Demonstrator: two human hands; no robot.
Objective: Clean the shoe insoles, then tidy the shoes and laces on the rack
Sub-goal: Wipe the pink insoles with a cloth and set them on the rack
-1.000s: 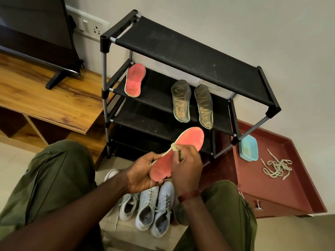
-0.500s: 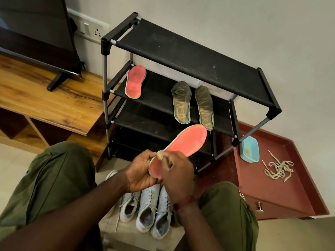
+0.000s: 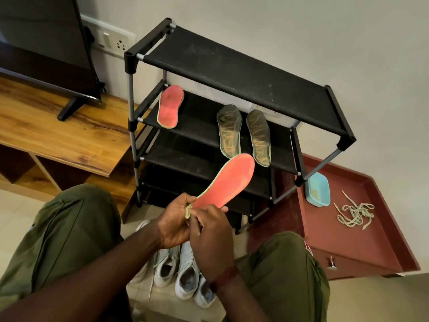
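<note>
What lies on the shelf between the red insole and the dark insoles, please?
Nothing: the head view shows bare shelf between the red insole and the dark insoles.

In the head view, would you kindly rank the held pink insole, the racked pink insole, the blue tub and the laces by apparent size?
1. held pink insole, helped by nearness to the camera.
2. racked pink insole.
3. blue tub and laces: too alike to rank.

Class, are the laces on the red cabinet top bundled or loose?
Loose: the laces sprawl in a tangled heap, ends splayed, on the cabinet top.
</note>
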